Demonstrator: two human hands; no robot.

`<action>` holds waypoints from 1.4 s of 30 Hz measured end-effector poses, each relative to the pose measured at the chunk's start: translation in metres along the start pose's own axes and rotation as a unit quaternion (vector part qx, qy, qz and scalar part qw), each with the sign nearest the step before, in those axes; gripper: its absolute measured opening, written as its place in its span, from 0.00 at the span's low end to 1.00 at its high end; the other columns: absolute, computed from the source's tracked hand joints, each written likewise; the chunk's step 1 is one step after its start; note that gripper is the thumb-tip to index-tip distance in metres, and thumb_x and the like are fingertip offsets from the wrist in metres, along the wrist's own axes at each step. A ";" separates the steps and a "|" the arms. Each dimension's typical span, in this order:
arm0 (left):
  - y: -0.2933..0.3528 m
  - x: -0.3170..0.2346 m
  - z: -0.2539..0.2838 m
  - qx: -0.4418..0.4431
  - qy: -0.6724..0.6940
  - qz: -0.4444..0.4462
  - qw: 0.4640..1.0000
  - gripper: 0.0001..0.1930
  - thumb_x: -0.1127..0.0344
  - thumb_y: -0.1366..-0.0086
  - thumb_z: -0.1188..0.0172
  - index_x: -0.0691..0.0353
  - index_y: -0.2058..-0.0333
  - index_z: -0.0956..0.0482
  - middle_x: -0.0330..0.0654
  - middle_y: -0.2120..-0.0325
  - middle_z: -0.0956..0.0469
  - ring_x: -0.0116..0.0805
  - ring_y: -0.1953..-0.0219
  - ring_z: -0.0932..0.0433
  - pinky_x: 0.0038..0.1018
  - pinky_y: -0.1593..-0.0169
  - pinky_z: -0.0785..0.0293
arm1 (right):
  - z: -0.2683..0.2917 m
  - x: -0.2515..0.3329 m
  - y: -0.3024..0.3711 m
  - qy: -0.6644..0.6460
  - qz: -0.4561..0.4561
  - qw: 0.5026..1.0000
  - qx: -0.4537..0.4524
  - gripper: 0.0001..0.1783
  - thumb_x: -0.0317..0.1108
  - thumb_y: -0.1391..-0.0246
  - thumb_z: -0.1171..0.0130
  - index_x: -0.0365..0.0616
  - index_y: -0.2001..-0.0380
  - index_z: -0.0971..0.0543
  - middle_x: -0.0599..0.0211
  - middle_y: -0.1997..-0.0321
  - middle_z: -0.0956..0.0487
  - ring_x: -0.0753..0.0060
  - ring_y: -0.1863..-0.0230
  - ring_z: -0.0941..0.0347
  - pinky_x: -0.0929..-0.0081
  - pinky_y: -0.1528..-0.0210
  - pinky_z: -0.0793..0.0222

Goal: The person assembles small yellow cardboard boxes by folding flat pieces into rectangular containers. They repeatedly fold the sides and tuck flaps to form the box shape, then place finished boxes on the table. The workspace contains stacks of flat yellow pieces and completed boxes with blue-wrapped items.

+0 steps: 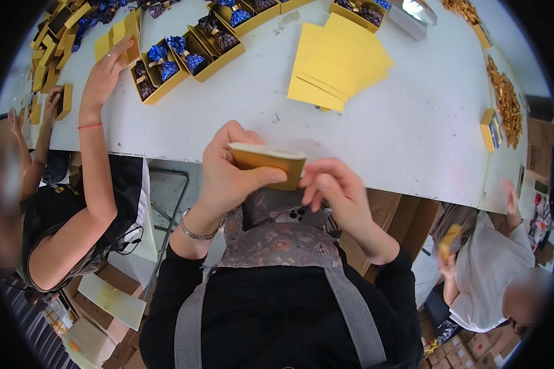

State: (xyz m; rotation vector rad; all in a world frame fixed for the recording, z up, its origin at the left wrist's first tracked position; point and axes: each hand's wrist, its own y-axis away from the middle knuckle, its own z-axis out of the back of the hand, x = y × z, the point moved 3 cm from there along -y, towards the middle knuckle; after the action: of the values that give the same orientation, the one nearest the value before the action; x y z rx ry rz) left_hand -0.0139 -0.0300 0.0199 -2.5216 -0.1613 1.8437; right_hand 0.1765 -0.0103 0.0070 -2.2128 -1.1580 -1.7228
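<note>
My left hand [228, 169] grips a small gold cardboard box [271, 165] above the table's near edge, thumb across its front and fingers behind it. A pale edge runs along the top of the box. Just beside its right end is my right hand [338, 187], with bent fingers spread apart and nothing visible in them. Whether its fingertips touch the box I cannot tell. Ahead on the white table [240, 104] lies a fanned stack of yellow cards [338, 61].
Gold boxes [194, 55] with blue and dark foil-wrapped pieces stand at the far left. A co-worker's hand [108, 67] touches yellow card there. Another person [486, 264] sits at right, near gold pieces [505, 98]. A cardboard carton [406, 224] stands below the table edge.
</note>
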 end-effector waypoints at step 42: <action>0.001 -0.024 -0.037 -0.017 -0.330 -0.247 0.911 0.56 0.50 0.58 0.26 0.39 0.34 0.54 0.56 0.34 0.64 0.57 0.38 0.44 0.55 0.39 0.45 | 0.007 0.023 -0.005 0.138 0.433 0.889 -0.049 0.18 0.21 0.57 0.36 0.34 0.59 0.24 0.52 0.58 0.23 0.62 0.58 0.25 0.73 0.57 0.29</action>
State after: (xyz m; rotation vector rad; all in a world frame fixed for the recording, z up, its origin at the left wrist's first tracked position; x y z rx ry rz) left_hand 0.0138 -0.0317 0.0539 -1.5398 -0.7544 2.3372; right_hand 0.1808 0.0082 0.0224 -1.9455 0.0300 -1.5853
